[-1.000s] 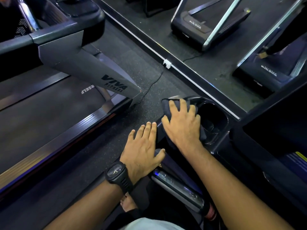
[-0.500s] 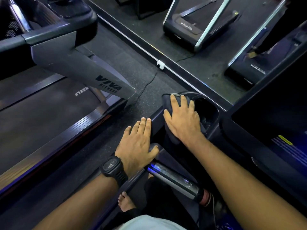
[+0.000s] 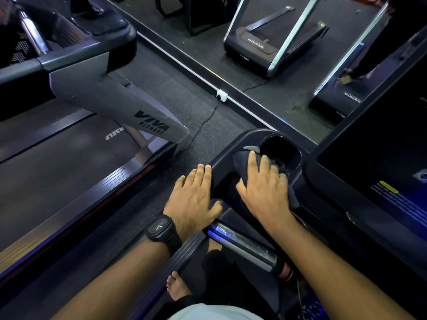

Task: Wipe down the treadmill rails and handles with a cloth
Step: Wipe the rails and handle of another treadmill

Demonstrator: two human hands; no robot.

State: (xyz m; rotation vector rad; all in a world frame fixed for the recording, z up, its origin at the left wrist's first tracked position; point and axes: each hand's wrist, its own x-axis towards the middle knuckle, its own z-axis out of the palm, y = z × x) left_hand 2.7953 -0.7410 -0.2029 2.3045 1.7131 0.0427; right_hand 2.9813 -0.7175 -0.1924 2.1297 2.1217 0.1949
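On a dark treadmill's side rail (image 3: pixel 221 162), a person's left hand (image 3: pixel 191 199) lies flat with fingers straight, gripping nothing and apparently bracing the body. The right hand (image 3: pixel 265 188), fingers spread and uncurled, presses a dark cloth (image 3: pixel 240 161) against the console moulding beside the cup holder (image 3: pixel 285 150), seemingly to work the wipe into that corner. Speckled rubber floor (image 3: pixel 184 95) separates the machine from a neighbouring grey treadmill (image 3: pixel 97 95), with a thin cable (image 3: pixel 209 116) running to a small white socket (image 3: pixel 221 94).
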